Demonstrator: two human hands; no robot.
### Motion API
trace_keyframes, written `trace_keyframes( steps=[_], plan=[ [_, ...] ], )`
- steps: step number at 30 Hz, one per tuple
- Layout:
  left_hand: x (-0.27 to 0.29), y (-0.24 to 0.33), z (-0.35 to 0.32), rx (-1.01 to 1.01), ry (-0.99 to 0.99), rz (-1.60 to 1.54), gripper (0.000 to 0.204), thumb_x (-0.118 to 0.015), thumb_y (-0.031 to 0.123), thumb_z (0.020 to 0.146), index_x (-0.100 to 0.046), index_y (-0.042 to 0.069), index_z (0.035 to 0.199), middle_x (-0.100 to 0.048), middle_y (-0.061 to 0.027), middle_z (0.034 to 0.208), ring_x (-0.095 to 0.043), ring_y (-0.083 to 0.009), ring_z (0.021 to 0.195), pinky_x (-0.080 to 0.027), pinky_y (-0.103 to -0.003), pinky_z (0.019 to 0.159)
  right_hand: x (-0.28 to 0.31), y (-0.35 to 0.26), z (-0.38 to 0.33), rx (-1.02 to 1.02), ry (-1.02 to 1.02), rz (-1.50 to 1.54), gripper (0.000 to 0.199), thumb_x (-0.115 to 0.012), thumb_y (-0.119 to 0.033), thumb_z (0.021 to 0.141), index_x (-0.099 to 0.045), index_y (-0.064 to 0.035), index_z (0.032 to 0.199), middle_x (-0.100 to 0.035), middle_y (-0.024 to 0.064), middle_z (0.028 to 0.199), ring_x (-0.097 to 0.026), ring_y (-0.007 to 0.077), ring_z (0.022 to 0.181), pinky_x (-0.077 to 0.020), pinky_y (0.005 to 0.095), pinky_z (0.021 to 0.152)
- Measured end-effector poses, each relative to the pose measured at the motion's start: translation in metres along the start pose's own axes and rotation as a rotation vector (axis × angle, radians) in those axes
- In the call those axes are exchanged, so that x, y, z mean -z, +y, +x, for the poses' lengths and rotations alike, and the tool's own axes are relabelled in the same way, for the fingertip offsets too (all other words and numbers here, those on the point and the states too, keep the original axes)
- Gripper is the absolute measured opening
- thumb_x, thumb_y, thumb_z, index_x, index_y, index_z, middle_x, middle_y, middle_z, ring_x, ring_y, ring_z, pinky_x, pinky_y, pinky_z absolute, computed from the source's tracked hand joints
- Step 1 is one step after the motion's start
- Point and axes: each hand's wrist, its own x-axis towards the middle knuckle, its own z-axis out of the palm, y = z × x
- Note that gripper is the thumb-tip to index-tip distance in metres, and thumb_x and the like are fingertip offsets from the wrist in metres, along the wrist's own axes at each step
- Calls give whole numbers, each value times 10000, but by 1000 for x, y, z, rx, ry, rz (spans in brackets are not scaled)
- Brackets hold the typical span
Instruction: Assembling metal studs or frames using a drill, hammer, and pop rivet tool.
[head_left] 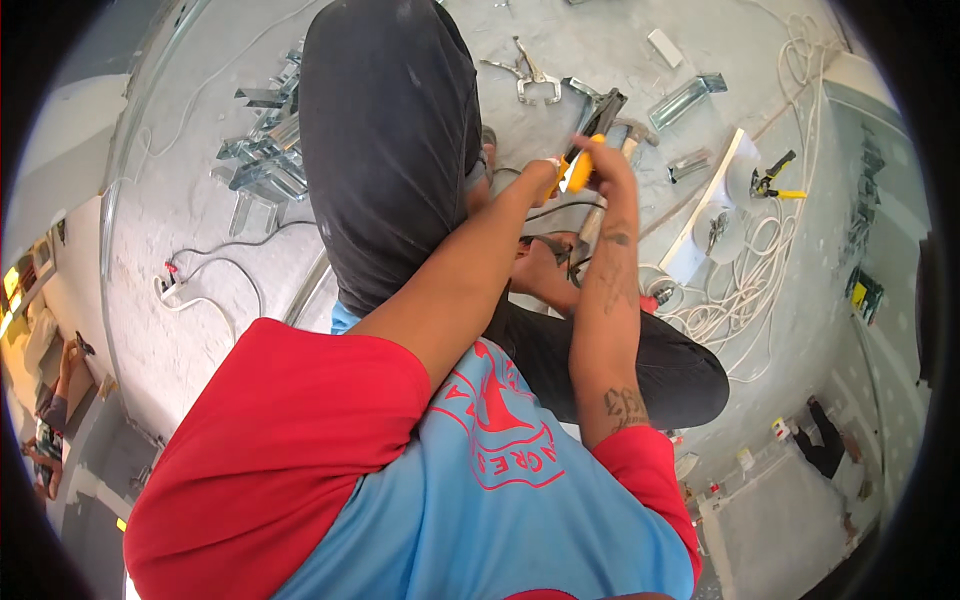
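Note:
Out in front of my bent knee, both hands are closed round a plier-like hand tool (603, 112) with yellow handles and a long dark head. My left hand (543, 176) grips one yellow handle; my right hand (608, 168) wraps the other, thumb side up. The head points away from me, close to a piece of bent metal channel (578, 88); whether they touch I cannot tell. Below my hands a hammer (590, 228) lies with its wooden handle toward me, partly hidden by my right forearm. My foot (545, 275), in a dark-strapped sandal, is beneath my forearms.
Locking clamp pliers (525, 75) lie beyond my hands. Cut metal channels (270, 150) are piled at left, with another channel (688, 100) at right. A white panel (690, 250), yellow-handled snips (778, 183) and coiled white cable (740, 290) lie at right. Other people appear at both sides.

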Motion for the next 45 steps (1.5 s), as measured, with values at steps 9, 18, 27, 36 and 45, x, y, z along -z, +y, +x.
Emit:
trace_keyframes(
  steps=[9,18,27,36,45],
  plan=[
    [-3,0,-13,-33,-35,89,452,-426,482,1030,-627,86,946,-610,-55,786,-523,-189,577,-441,-347,531,-29,32,1,23,104,221,491,-732,-554,844,-610,-88,940,-632,59,830,-620,191,678,-506,335,549],
    [2,2,-8,-63,83,277,355,-484,367,988,-644,50,999,-653,-93,883,-575,-211,640,-433,-377,560,-66,69,48,95,434,254,582,-721,-536,840,-725,45,834,-707,175,820,-668,302,764,-514,423,733],
    [6,-4,6,-16,-4,-91,333,-517,368,987,-635,57,979,-643,-89,876,-592,-224,685,-483,-381,606,-39,36,26,171,443,-630,742,-681,-671,785,-721,67,856,-716,231,943,-691,330,789,-535,417,795],
    [3,0,0,52,127,65,499,-515,516,1010,-639,39,933,-595,-63,796,-498,-185,603,-444,-317,534,17,1,-34,17,108,216,900,-605,-806,776,-615,22,1129,-661,128,932,-659,233,701,-538,294,591],
    [6,-3,4,-90,153,67,449,-575,466,964,-650,33,871,-608,-85,773,-534,-205,611,-423,-356,538,-68,40,29,123,288,439,638,-700,-584,852,-668,35,1004,-672,154,871,-656,267,749,-533,397,688]
  ],
)
